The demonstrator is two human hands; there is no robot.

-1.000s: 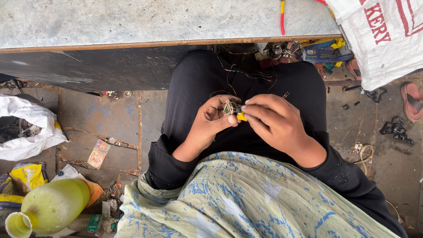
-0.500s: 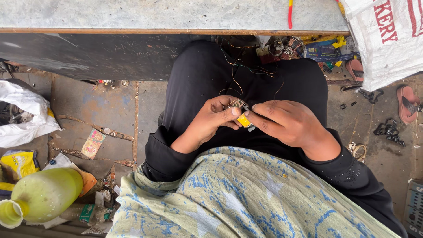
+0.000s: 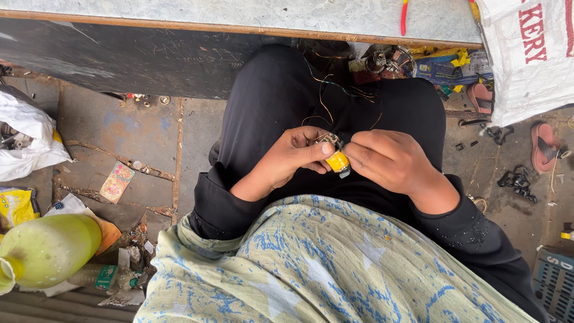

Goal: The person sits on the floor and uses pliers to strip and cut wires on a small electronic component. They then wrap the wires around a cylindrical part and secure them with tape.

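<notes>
Head view: your left hand [image 3: 293, 157] and right hand [image 3: 391, 160] both have fingers closed on the small yellow component [image 3: 338, 161] over your lap; keep that pinch steady and don't tug the thin wires [image 3: 326, 110] running up from it. It's a stubby yellow cylinder with a metal end, partly hidden by fingertips.

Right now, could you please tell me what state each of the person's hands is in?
Left hand: closed, pinching the small yellow cylindrical component with thin wires.
Right hand: closed, fingertips on the same component.
</notes>
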